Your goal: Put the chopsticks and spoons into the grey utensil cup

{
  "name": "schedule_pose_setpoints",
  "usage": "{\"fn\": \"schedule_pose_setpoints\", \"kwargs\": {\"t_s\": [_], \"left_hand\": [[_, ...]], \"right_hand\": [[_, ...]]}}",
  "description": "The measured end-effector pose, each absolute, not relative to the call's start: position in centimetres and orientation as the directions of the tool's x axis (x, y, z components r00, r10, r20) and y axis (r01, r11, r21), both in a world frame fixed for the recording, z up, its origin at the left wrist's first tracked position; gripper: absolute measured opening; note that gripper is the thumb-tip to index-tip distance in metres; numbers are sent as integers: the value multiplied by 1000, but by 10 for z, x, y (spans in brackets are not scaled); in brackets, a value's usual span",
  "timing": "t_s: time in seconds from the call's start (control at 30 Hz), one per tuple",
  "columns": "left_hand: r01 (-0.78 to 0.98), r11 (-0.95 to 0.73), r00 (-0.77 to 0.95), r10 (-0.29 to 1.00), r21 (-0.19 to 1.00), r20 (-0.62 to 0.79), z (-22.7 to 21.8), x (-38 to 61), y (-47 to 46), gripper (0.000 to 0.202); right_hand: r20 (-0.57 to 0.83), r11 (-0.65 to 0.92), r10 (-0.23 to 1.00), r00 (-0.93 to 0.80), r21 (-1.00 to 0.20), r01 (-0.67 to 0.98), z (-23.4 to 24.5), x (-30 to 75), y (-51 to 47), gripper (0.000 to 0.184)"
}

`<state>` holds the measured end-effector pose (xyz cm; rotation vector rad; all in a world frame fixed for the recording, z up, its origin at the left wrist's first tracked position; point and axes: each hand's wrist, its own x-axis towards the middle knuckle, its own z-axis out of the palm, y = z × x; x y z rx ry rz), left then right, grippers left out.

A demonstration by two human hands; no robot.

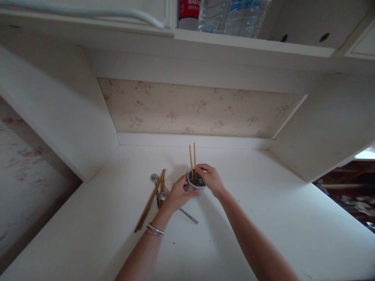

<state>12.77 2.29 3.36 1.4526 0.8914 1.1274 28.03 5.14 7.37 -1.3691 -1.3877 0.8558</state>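
Observation:
A light-coloured utensil holder (195,189) with a dark, perforated inside stands upright on the white tabletop. My left hand (179,194) is wrapped round its left and near side. Two wooden chopsticks (191,159) stick up out of it. At the holder's rim my right hand (211,178) pinches the right-hand chopstick with thumb and fingers. Left of the holder lie several more chopsticks (150,205) and metal spoons, one with a round ladle-like bowl (154,177). A spoon's bowl (163,196) shows beside my left wrist, and a metal handle (190,216) extends below that hand.
White side panels (58,101) rise left and right of the tabletop (249,226). A shelf (252,43) overhangs it, bearing plastic bottles (215,15). Floral wallpaper (199,109) covers the back. A white round object (168,184) lies by the spoons.

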Motion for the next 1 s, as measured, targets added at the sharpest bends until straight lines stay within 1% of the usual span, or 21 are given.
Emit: {"fn": "schedule_pose_setpoints", "kwargs": {"t_s": [0.13, 0.27, 0.33, 0.47, 0.53, 0.6, 0.73, 0.77, 0.83, 0.87, 0.93, 1.0], "left_hand": [[-33, -163, 291, 942, 986, 166, 33, 127, 23, 67], [-27, -171, 293, 941, 985, 172, 35, 127, 22, 69], [-39, -182, 314, 931, 983, 185, 35, 126, 21, 69], [-22, -205, 349, 916, 979, 200, 37, 123, 19, 69], [-7, -248, 354, 905, 969, 234, 38, 123, 18, 64], [33, -321, 352, 890, 946, 290, 40, 122, 15, 58], [199, -463, 352, 856, 864, 378, 46, 116, 12, 56], [255, -479, 364, 853, 840, 375, 47, 112, 12, 55], [407, -466, 359, 872, 786, 332, 51, 101, 14, 45], [503, -432, 322, 898, 749, 301, 53, 94, 15, 37], [712, -294, 153, 951, 638, 268, 57, 80, 17, 27], [876, -104, -33, 961, 471, 273, 60, 66, 17, 27]], "right_hand": [[131, 99, 986, 101, -956, 276, 72, 278, 52, 26], [100, 78, 991, 93, -975, 209, 72, 279, 47, 37], [92, 82, 993, 72, -989, 120, 69, 280, 39, 44], [106, 108, 994, 22, -987, -121, 50, 277, 16, 62], [122, 128, 992, 44, -978, -166, 37, 274, 7, 72], [169, 179, 983, 76, -971, -156, 27, 270, 4, 76], [276, 276, 957, 91, -961, 5, 18, 268, 6, 72], [280, 277, 954, 106, -960, 41, 17, 269, 7, 71], [268, 261, 954, 134, -963, 70, 16, 270, 8, 71], [260, 251, 955, 140, -965, 74, 16, 271, 8, 72], [247, 236, 958, 144, -968, 90, 14, 270, 8, 75], [246, 228, 955, 165, -966, 117, 13, 268, 7, 77]]}}
